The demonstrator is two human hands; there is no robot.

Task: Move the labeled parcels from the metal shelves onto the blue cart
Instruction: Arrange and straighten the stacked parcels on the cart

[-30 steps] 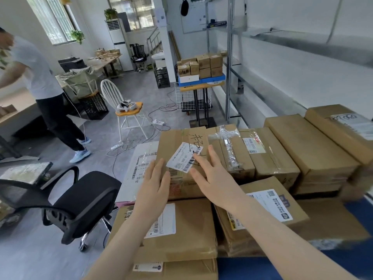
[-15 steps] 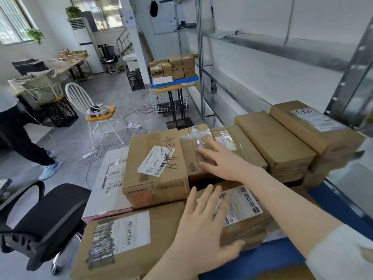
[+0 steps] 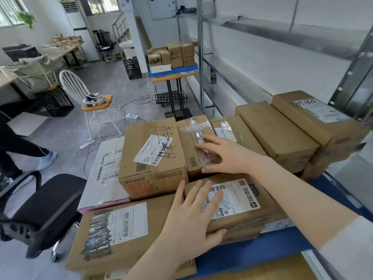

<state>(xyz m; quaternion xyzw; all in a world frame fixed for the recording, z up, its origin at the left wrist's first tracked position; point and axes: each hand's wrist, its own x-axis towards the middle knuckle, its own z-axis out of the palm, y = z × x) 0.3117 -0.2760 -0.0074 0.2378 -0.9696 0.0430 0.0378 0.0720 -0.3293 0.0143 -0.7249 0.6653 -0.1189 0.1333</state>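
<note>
The left hand (image 3: 193, 221) lies palm down with fingers spread across the near end of a flat labelled parcel (image 3: 238, 201), thumb tucked against its front edge; it presses rather than grasps, nothing enclosed. The right hand (image 3: 226, 156) reaches in from the right, forearm crossing over that same parcel, fingers stretched flat on a taped parcel (image 3: 193, 144) behind it (open and resting, thumb along the box's near edge, no real hold).

Just left of the taped parcel stands a taller box (image 3: 151, 158) with handwriting and a skewed barcode label, touching it. To the right two long boxes (image 3: 276, 130) crowd the stack beside the metal shelves (image 3: 262, 29), which hem the pile in on that side. A black office chair (image 3: 44, 207) sits close on the left; another person's legs (image 3: 18, 146) show farther left.

The parcels are brown cardboard with white shipping labels, piled in layers on the blue cart (image 3: 254, 251), whose deck shows under the near boxes.
</note>
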